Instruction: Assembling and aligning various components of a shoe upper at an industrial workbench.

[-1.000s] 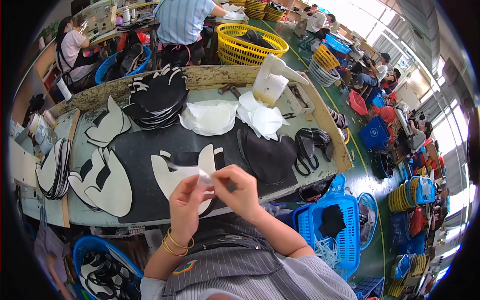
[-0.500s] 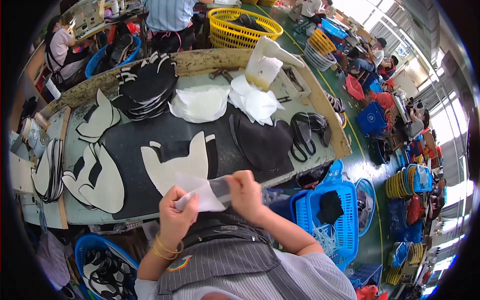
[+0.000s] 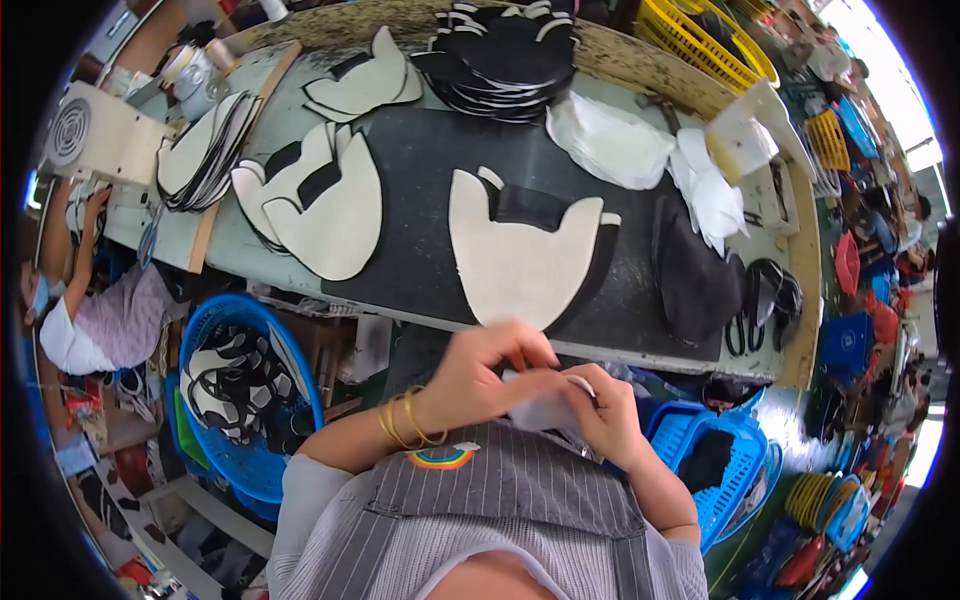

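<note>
Black mat [image 3: 410,270]: landmark for all entries; dark, flat, laid on the worktable [image 3: 275,265].
White sheet [image 3: 545,412]: one, thin; held off the table on the near side of the mat, between the two hands.
Right hand [image 3: 605,410]: fingers curled, thumb and forefinger clamped on the sheet.
Left hand [image 3: 490,375]: blurred, fingers bent, thumb lying across the sheet; whether it grips cannot be told.
Cream-and-black cut piece [image 3: 525,260]: U-notched, on the mat, notch toward its far edge.
Cut pieces, overlapping [image 3: 340,215]: across the mat's left edge.
Cut pieces, fanned stack [image 3: 205,150]: left of the mat, well apart.
Black stack [image 3: 505,50]: at the mat's far edge, pale tabs on top.
White sheet piles: one [image 3: 610,140] at the mat's far right, another [image 3: 705,185] just beside it.
Black pieces [image 3: 690,275]: on the mat's right end.
Scissors [image 3: 750,310]: dark-handled, just right of the mat.
Blue basket [image 3: 255,480]: filled, below the mat, near left.
</note>
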Demonstrator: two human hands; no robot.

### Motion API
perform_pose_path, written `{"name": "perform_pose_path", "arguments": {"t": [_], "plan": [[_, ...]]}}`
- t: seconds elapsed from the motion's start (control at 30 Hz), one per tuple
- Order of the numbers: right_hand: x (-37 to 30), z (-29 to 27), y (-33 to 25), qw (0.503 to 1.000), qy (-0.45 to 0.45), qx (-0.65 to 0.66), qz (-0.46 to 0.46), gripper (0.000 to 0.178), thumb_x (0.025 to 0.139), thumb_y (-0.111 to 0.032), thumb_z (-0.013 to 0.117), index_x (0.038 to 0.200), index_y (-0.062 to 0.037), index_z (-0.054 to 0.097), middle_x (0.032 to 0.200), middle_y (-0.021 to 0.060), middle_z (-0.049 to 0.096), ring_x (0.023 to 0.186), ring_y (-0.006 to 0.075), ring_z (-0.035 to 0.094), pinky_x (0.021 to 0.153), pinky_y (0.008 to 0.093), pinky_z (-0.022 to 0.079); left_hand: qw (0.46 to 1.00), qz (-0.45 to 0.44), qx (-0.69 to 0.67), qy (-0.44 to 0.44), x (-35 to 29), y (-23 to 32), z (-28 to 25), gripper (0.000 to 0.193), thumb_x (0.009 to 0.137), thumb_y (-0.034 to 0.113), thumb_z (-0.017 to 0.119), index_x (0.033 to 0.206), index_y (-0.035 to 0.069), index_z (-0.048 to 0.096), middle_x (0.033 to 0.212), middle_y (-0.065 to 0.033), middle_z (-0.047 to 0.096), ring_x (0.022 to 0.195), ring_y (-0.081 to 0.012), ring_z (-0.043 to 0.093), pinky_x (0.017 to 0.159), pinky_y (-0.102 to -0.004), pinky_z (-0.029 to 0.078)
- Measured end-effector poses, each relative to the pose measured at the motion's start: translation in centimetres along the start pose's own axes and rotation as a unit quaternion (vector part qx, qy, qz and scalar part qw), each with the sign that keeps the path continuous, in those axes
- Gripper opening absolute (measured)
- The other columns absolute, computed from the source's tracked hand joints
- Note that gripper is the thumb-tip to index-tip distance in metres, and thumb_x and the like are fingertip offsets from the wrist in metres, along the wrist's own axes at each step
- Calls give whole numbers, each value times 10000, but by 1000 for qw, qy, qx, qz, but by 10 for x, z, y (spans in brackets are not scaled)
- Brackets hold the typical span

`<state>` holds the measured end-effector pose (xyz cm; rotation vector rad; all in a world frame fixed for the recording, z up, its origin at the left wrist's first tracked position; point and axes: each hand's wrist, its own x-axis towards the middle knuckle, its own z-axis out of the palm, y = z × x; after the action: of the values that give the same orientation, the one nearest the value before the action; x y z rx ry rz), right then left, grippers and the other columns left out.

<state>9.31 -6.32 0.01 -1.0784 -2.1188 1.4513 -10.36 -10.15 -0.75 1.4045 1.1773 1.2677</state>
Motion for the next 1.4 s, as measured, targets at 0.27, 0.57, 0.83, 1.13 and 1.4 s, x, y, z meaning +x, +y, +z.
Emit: {"name": "perform_pose_path", "arguments": {"t": [0.27, 0.57, 0.83, 1.13, 1.4], "plan": [[76, -6, 21, 976, 103, 187, 35, 119, 895, -61, 583, 989, -8, 633, 824, 15, 631, 775, 48, 550, 685, 208, 449, 945, -227, -233, -1, 21, -45, -52, 148, 816, 101, 705, 897, 26, 608, 827, -16, 628, 722, -74, 590, 628, -225, 503], [90, 21, 50, 986, 69, 99, 113, 189, 842, -74, 663, 999, 15, 607, 774, 35, 623, 599, 51, 553, 504, 182, 450, 957, -242, -96, 126, 15, -75, -67, 191, 832, 42, 672, 988, -7, 573, 844, -31, 635, 719, -63, 597, 627, -210, 511], [95, 14, 46, 982, 77, 73, 153, 195, 828, -94, 682, 967, 18, 604, 745, 39, 624, 560, 59, 559, 484, 198, 462, 884, 47, 440, 149, 22, -57, -52, 376, 746, 125, 715, 1083, 26, 581, 1106, -113, 583, 1009, -243, 567, 861, -388, 449], [93, -46, 74, 912, 292, -289, -11, 177, 782, -143, 658, 869, -31, 553, 783, 138, 585, 659, 306, 603, 576, 387, 485, 854, 71, 497, -137, 7, -61, -10, 738, 721, 571, 634, 1297, 130, 499, 1384, -92, 391, 1287, -364, 315, 1031, -629, 192], [138, -261, 125, 801, 215, -558, -13, 678, 663, -38, 644, 1312, -88, 454, 1308, 174, 431, 1179, 372, 426, 942, 473, 409, 865, 45, 456, -205, 47, -25, -11, 630, 756, 591, 597, 1150, 99, 598, 1256, -117, 500, 1220, -367, 388, 1053, -591, 192]]}}
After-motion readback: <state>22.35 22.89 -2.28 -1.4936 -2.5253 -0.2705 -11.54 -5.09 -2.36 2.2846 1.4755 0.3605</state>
